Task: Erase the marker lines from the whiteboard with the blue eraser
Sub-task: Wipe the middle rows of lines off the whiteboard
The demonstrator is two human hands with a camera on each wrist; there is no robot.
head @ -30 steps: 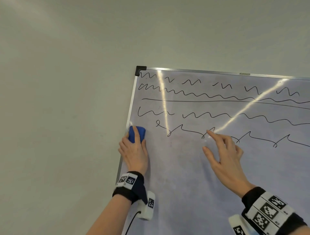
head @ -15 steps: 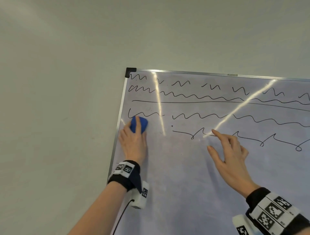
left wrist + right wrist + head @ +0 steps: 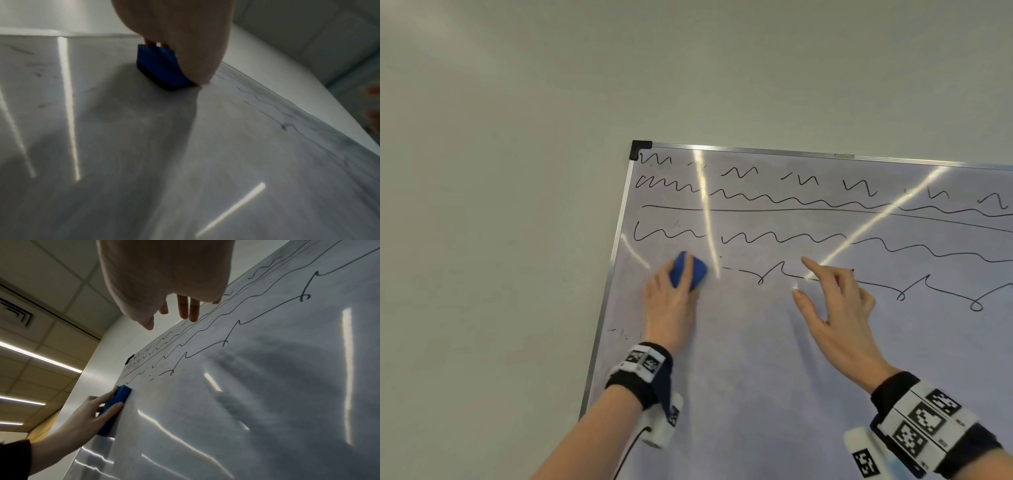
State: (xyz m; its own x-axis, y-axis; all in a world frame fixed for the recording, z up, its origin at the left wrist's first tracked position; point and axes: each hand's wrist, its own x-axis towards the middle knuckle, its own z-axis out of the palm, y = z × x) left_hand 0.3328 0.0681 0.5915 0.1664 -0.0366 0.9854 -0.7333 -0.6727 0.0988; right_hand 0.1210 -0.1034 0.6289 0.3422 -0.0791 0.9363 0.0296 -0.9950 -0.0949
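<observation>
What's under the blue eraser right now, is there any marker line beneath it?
The blue eraser, held by the left hand, lies flat against the whiteboard. Around it the board looks wiped; the looped line starts to its right. Whatever lies beneath the eraser is covered.

The whiteboard [image 3: 825,359] fills the lower right of the head view, its corner [image 3: 639,149] at upper centre, with the wall [image 3: 517,171] to the left and above. Marker lines [image 3: 808,236] run in rows across the board's upper part. The eraser [image 3: 686,270] lies flat against the board near its left edge, just below the fourth row, under the left hand [image 3: 669,308]. Right of it, the lowest line [image 3: 928,286] runs toward the right edge. The right hand [image 3: 839,318] is at centre, fingertips [image 3: 806,262] at that line.
</observation>
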